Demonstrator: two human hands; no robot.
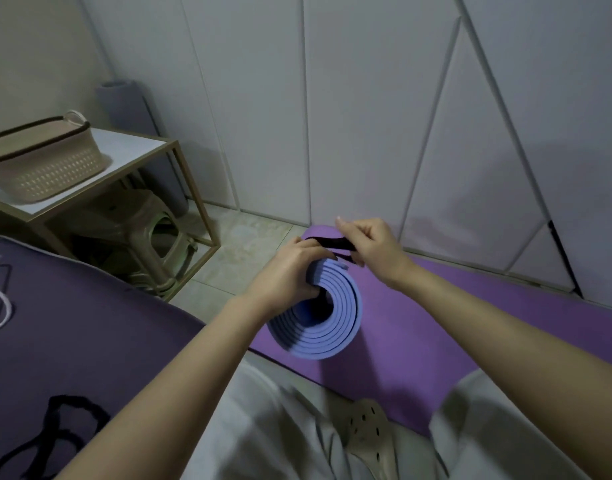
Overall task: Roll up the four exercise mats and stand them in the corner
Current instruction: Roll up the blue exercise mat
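Fingers of your left hand (287,271) curl round the rim of the rolled blue mat (332,337), thumb at its hollow core, holding it end-on at mid-scene. Your right hand (370,247) pinches a black strap (329,243) just above the roll. Beneath lies a purple mat (436,323), flat along the wall. Far left, a grey rolled mat (124,105) stands in the corner behind the surface (124,147) bearing a basket (45,164).

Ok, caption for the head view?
Person's left hand grips the rolled blue mat while right hand pinches a black strap over a purple mat.
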